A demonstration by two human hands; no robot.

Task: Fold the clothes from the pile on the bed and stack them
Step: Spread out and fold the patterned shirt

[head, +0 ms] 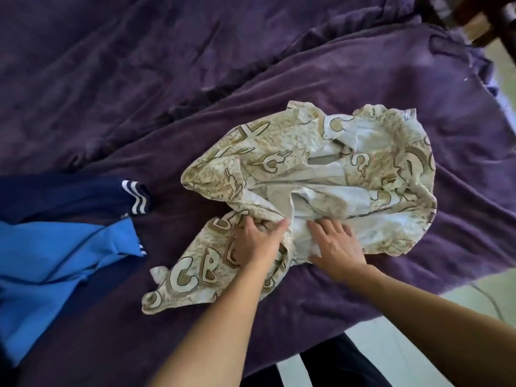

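Left hand (258,243) grips a fold of the crumpled shirt (307,169), right hand (335,245) flat on it; I'm spreading, smoothing comes next.

A crumpled cream cloth (321,163) with brown letters is lying on the purple bed (167,79). The left hand (257,241) is grabbing a fold of it. The right hand (335,247) is pressing flat on the cloth just beside. Blue clothes (55,247) are lying off to the left.
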